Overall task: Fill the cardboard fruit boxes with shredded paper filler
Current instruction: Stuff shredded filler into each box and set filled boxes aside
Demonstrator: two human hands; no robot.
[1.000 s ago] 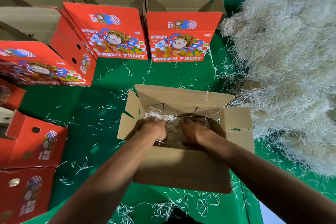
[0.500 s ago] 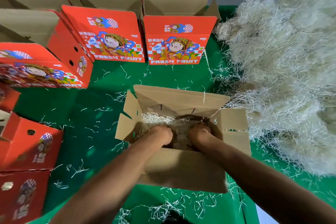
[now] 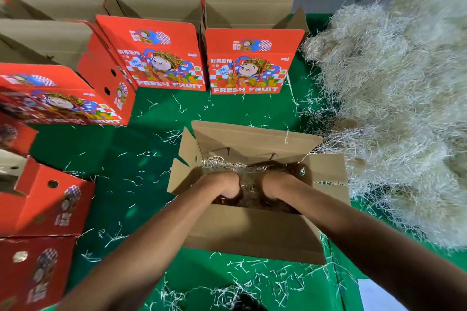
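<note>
An open brown cardboard box (image 3: 252, 235) stands on the green surface just in front of me, flaps spread outward. Inside it lies a layer of pale shredded paper filler (image 3: 249, 179). My left hand (image 3: 222, 184) and my right hand (image 3: 275, 184) are both sunk into the box side by side, pushed down into the filler. The fingers of both hands are hidden by the filler and the near wall. A large heap of shredded paper (image 3: 394, 108) lies to the right, touching the box's right flap.
Red "Fresh Fruit" boxes stand open in rows behind, one at centre (image 3: 249, 63) and another left of it (image 3: 156, 58). More red boxes (image 3: 50, 199) lie at the left edge. Loose shreds dot the green cover (image 3: 151, 159). A white sheet (image 3: 379, 295) shows bottom right.
Both hands have sunk deeper into the box and drawn toward its near wall, pushing the filler down. The box stays in place.
</note>
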